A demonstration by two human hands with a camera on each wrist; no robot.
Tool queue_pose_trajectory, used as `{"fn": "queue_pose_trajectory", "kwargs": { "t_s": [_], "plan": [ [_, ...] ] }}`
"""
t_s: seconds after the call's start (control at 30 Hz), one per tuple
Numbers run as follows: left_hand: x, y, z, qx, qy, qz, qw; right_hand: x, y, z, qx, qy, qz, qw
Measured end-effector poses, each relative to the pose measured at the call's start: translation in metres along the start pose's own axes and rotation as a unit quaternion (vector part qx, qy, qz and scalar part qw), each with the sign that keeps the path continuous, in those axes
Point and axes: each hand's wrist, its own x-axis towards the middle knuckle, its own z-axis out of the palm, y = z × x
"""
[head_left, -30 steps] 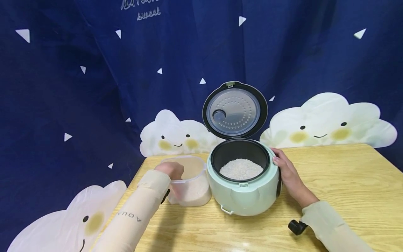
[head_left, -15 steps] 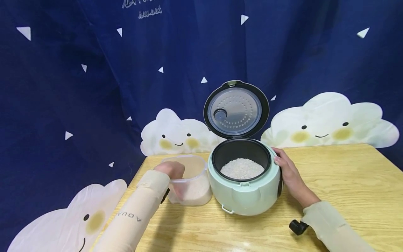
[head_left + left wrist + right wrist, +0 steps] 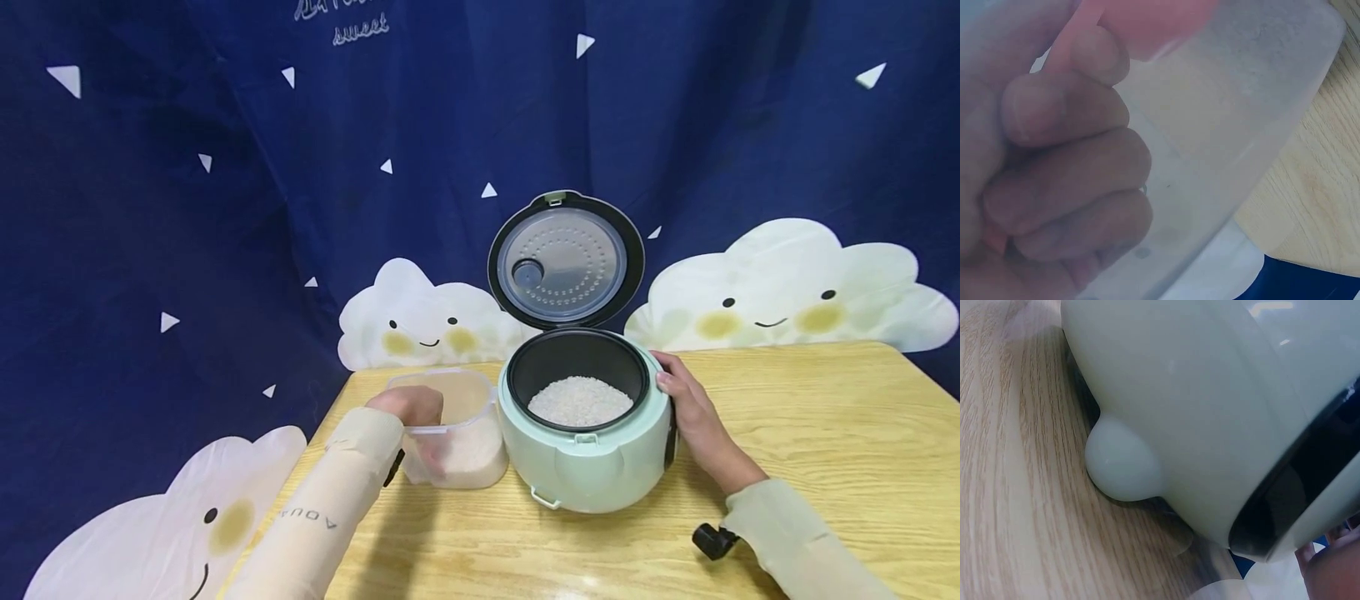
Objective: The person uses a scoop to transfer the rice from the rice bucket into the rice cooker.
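My left hand (image 3: 416,405) reaches down into a clear plastic container (image 3: 480,454) part-filled with white rice. In the left wrist view, seen through the container's wall, the curled fingers (image 3: 1079,169) grip the handle of a pink scoop (image 3: 1154,25). Just right of the container stands a mint-green rice cooker (image 3: 581,475), its lid (image 3: 562,262) raised. White rice (image 3: 580,402) lies heaped in its dark inner pot (image 3: 551,358). My right hand (image 3: 697,417) rests against the cooker's right side, thumb near the rim and the other fingers partly hidden behind it.
Both things stand on a light wooden table (image 3: 810,433). A dark blue curtain (image 3: 420,100) with white clouds and triangles hangs right behind it. The cooker has a small latch loop (image 3: 545,498) low at its front and a black handle end (image 3: 671,437) by my right hand.
My left hand shifts slightly to the right inside the container, and the pink blur behind its wall moves right with it. The right hand stays at the cooker. The head view drifts a little.
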Motion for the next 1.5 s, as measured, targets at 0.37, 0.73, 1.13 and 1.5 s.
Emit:
{"fn": "queue_pose_trajectory", "kwargs": {
  "t_s": [0.37,0.73,1.13,1.5],
  "plan": [
    [0.006,-0.001,-0.003,-0.014,-0.006,0.004,0.9999,0.001,0.002,-0.003,0.008,0.005,-0.016,0.9998],
    [0.012,-0.004,-0.004,-0.017,-0.011,0.017,0.9997,0.001,0.001,-0.005,0.005,0.006,-0.012,0.9999],
    [0.015,0.0,-0.006,-0.009,-0.014,0.017,0.9997,0.001,0.001,-0.007,-0.003,0.005,0.0,1.0],
    [0.012,-0.008,0.006,-0.063,-0.035,0.07,0.995,0.0,0.002,-0.002,-0.002,0.001,-0.012,0.9999]
  ]
}}
